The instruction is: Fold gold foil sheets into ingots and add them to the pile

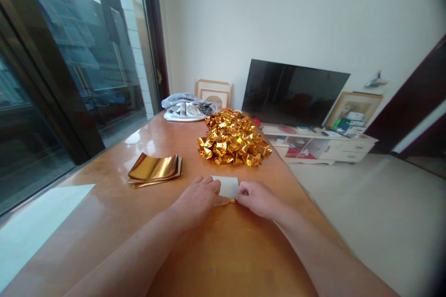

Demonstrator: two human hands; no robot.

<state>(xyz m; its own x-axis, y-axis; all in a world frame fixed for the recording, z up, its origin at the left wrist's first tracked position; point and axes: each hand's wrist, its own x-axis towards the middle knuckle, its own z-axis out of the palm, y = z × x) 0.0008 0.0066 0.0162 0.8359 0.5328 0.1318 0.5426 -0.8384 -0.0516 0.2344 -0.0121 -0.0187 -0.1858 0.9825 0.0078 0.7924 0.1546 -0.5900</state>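
Head view: left hand (198, 197) and right hand (258, 197) both pinch a small paper sheet (227, 185), white side up, gold edge showing at its near side, lying flat on the tabletop (104, 222) between them. Fingers of both hands closed on the sheet. Stack of gold foil sheets (155, 169) left of the hands, well apart. Pile of folded gold pieces (233, 139) beyond the sheet. Grey cloth (186, 107) at the far end.
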